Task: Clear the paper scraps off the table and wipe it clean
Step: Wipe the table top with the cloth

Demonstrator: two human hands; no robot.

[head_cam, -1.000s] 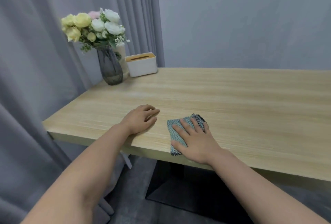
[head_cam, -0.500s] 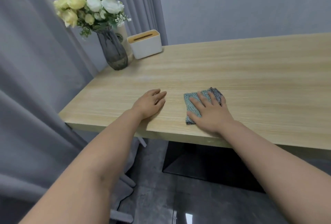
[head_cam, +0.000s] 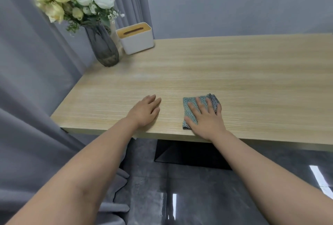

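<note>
A folded green-grey cloth [head_cam: 189, 106] lies near the front edge of the light wooden table [head_cam: 234, 73]. My right hand [head_cam: 205, 118] presses flat on it with straight, spread fingers. My left hand [head_cam: 145, 112] rests palm down on the bare tabletop a little to the left of the cloth, fingers straight and together. No paper scraps show on the table.
A dark glass vase [head_cam: 103, 48] with yellow, white and pink flowers stands at the table's far left corner. A white tissue box [head_cam: 136, 38] with a wooden lid sits beside it. Grey curtains [head_cam: 27, 80] hang at left; a dark glossy floor lies below.
The view has shifted back and tilted down, showing more floor. Both hands stay flat on the table, the right one still on the cloth near the front edge.
</note>
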